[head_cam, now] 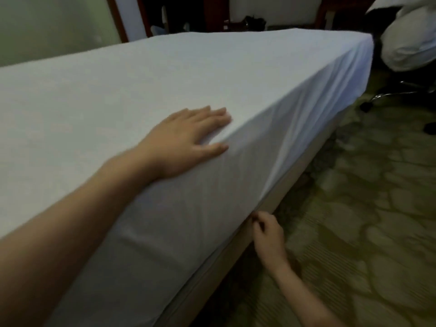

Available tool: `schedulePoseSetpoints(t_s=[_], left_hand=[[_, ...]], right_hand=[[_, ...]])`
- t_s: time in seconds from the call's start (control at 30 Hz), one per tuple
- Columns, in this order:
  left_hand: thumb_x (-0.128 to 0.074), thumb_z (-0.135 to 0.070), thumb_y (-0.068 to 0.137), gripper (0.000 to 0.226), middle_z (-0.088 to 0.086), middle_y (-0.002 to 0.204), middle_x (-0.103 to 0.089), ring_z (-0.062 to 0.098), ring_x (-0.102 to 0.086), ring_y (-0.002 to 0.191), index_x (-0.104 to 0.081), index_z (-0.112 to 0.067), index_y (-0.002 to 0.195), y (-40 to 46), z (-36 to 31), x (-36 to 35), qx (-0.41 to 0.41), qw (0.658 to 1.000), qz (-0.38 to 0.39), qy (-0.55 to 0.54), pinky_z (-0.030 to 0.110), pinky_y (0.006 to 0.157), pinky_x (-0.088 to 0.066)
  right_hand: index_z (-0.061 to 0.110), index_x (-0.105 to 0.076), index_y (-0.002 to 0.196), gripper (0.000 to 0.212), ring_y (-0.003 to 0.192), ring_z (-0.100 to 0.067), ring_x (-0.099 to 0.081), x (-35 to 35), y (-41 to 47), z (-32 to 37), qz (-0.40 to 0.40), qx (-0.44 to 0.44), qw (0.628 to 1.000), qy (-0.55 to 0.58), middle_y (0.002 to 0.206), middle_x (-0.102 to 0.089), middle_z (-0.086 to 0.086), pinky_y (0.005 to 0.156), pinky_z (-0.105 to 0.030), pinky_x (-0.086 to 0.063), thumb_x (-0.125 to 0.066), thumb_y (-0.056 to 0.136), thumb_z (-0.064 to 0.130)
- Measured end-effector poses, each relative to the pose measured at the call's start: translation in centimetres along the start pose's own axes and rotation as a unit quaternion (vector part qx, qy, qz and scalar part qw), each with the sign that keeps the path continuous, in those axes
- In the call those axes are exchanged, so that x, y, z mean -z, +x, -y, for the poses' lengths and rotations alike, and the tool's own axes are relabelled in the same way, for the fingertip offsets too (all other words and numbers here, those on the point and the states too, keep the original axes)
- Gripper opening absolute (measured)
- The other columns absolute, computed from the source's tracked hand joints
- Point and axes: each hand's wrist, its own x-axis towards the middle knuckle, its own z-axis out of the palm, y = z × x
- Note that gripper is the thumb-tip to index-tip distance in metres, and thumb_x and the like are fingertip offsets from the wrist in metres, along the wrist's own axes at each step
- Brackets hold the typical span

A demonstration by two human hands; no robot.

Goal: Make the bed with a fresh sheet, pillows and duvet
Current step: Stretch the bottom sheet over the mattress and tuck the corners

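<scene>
Tucking sheet edge under mattress: left hand flat, fingers straight, pressing top; right hand pinching hem low. Pull taut, clear diagonal creases.

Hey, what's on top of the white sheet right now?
Only the left hand, pressing flat on the white sheet near the bed's side edge. The right hand is lower, at the sheet's bottom hem. The mattress beneath is fully covered, so it cannot be seen.
</scene>
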Motion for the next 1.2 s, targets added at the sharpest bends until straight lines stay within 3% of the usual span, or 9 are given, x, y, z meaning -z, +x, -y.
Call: schedulePoseSetpoints(t_s=[0.1, 0.23, 0.43, 0.6, 0.73, 0.97, 1.03, 1.1, 1.2], left_hand=[[-0.012, -0.073, 0.075, 0.076, -0.029, 0.152, -0.012, -0.004, -0.009, 0.142, -0.020, -0.046, 0.146, -0.7, 0.0, -0.3, -0.007, 0.999, -0.032, -0.007, 0.020, 0.113, -0.004], [-0.018, -0.068, 0.083, 0.060, -0.033, 0.148, -0.011, -0.009, -0.007, 0.141, -0.021, -0.052, 0.140, -1.0, 0.0, -0.3, -0.016, 0.998, -0.037, -0.045, 0.017, 0.114, -0.002], [-0.024, -0.064, 0.089, 0.054, -0.029, 0.152, -0.021, -0.007, -0.012, 0.142, -0.029, -0.050, 0.141, -1.3, 0.0, -0.2, -0.010, 0.997, -0.034, -0.068, 0.022, 0.116, -0.008], [-0.022, -0.065, 0.090, 0.058, -0.027, 0.154, -0.018, -0.004, -0.010, 0.143, -0.028, -0.046, 0.145, -1.4, -0.4, -0.4, -0.003, 0.999, -0.023, -0.029, 0.025, 0.117, -0.007], [-0.027, -0.068, 0.088, 0.062, -0.025, 0.154, -0.020, -0.001, -0.014, 0.144, -0.028, -0.043, 0.145, -1.1, -0.5, -0.3, -0.010, 1.000, -0.012, -0.009, 0.024, 0.118, -0.008], [-0.018, -0.073, 0.089, 0.062, -0.035, 0.152, -0.007, -0.007, -0.002, 0.143, -0.009, -0.053, 0.146, 3.4, 0.1, 1.1, -0.086, 0.992, 0.079, -0.045, 0.020, 0.117, 0.002], [-0.012, -0.074, 0.086, 0.062, -0.035, 0.151, 0.000, -0.012, 0.005, 0.140, -0.006, -0.054, 0.143, 7.0, -0.1, 0.4, -0.099, 0.990, 0.086, -0.042, 0.013, 0.113, 0.010], [-0.006, -0.073, 0.081, 0.067, -0.033, 0.149, 0.007, -0.016, 0.012, 0.137, 0.002, -0.050, 0.143, 10.8, -0.6, -0.7, -0.112, 0.990, 0.082, -0.014, 0.007, 0.108, 0.017], [-0.007, -0.067, 0.084, 0.072, -0.025, 0.152, 0.005, -0.015, 0.011, 0.134, 0.002, -0.037, 0.149, 15.6, -1.3, -1.5, -0.134, 0.988, 0.075, 0.020, 0.001, 0.101, 0.020]], right_hand=[[0.013, -0.059, 0.111, 0.016, 0.102, -0.025, -0.059, -0.5, 2.6, 1.5, -0.054, -0.210, 0.959, 0.184, 0.109, -0.062, -0.009, 0.080, -0.029, -0.047, -0.054, 0.097, 0.019], [0.014, -0.066, 0.098, 0.028, 0.087, -0.021, -0.062, 0.5, 3.9, 3.1, -0.061, -0.276, 0.913, 0.294, 0.095, -0.067, -0.006, 0.076, -0.032, -0.048, -0.044, 0.102, 0.031], [0.013, -0.057, 0.078, 0.020, 0.075, -0.020, -0.055, 2.4, 4.3, 3.3, 0.024, -0.228, 0.965, 0.124, 0.078, -0.059, -0.007, 0.063, -0.029, -0.041, -0.053, 0.097, 0.016], [0.015, -0.054, 0.077, 0.024, 0.072, -0.021, -0.057, 2.8, 3.8, 1.6, 0.016, -0.218, 0.975, 0.045, 0.073, -0.057, 0.001, 0.062, -0.031, -0.041, -0.054, 0.097, 0.028], [0.022, -0.055, 0.087, 0.013, 0.070, -0.005, -0.049, 2.0, 4.9, 1.9, 0.042, -0.228, 0.968, 0.099, 0.077, -0.053, 0.014, 0.068, -0.025, -0.038, -0.054, 0.097, 0.030], [0.015, -0.061, 0.076, 0.019, 0.072, -0.015, -0.058, 2.1, 6.1, 0.3, -0.006, -0.227, 0.961, 0.156, 0.074, -0.061, 0.002, 0.056, -0.016, -0.041, -0.059, 0.094, 0.020], [0.008, -0.066, 0.082, 0.025, 0.078, -0.025, -0.064, 2.5, 6.5, -0.2, -0.054, -0.267, 0.923, 0.273, 0.078, -0.067, -0.007, 0.064, -0.021, -0.047, -0.049, 0.099, 0.014], [0.005, -0.066, 0.092, 0.026, 0.073, -0.024, -0.067, 2.9, 6.9, -0.7, -0.058, -0.305, 0.863, 0.397, 0.081, -0.069, -0.009, 0.059, -0.022, -0.051, -0.042, 0.100, 0.006], [0.005, -0.065, 0.100, 0.018, 0.054, -0.008, -0.058, 3.2, 7.6, -0.4, 0.004, -0.305, 0.861, 0.406, 0.086, -0.069, -0.010, 0.039, -0.014, -0.035, -0.048, 0.096, 0.001]])
